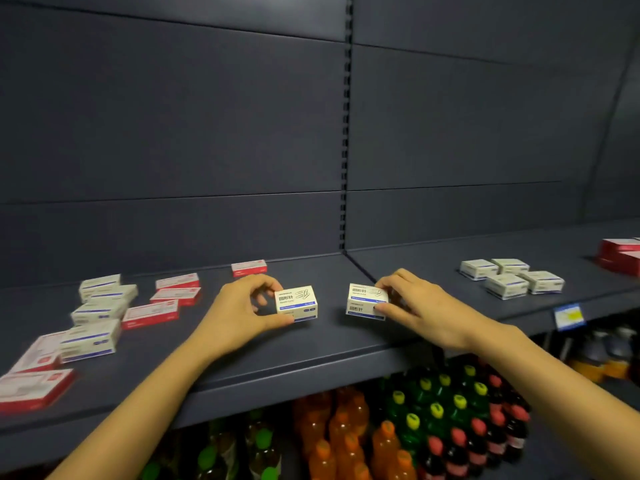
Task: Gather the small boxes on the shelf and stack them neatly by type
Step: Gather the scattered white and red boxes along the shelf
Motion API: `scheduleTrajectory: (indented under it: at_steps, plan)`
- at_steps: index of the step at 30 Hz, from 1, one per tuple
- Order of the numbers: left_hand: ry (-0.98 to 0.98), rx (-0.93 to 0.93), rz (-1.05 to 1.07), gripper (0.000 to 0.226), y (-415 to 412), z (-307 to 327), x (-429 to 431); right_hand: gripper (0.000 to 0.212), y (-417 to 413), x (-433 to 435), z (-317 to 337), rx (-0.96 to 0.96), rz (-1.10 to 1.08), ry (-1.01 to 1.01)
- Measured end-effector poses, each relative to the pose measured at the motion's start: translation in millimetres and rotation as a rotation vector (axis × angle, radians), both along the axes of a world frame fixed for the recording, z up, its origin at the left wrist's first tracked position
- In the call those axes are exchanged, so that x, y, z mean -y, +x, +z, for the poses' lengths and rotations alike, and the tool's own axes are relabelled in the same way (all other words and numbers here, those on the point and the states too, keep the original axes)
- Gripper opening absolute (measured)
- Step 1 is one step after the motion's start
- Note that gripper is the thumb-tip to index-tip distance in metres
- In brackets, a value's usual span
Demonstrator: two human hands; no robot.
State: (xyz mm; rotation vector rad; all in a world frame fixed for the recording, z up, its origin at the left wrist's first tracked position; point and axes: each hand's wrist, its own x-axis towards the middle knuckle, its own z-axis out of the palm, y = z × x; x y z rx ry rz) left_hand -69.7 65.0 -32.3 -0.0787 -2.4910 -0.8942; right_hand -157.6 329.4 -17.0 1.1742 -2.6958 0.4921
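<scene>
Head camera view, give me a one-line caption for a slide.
Left hand grips one white box, right hand grips a second box, on a shelf strewn with red boxes.

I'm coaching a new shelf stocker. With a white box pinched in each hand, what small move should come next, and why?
Probably the left hand should lift the left box and set it squarely on the right box, which the right hand pinches. Both show the same white-and-blue print, so they look like one type, yet they are apart on the shelf.
</scene>
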Motion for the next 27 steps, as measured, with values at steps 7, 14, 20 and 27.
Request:
scheduleTrajectory:
  at_steps: [7, 14, 20, 27]
  plan:
    - [-0.026, -0.02, -0.158, 0.037, -48, 1, -86, 0.032, -14, -93, 0, -0.036, -0.15, -0.036]
    - [0.007, -0.039, -0.201, 0.034, -100, 1, -175, 0.036, -55, -183, -2, -0.076, -0.22, 0.001]
    - [0.032, -0.063, -0.106, 0.037, -146, -1, -250, 0.037, -110, -257, 7, -0.077, -0.207, -0.037]
    - [0.034, -0.071, 0.026, 0.036, -198, 6, -293, 0.032, -172, -289, 9, -0.035, -0.158, -0.139]
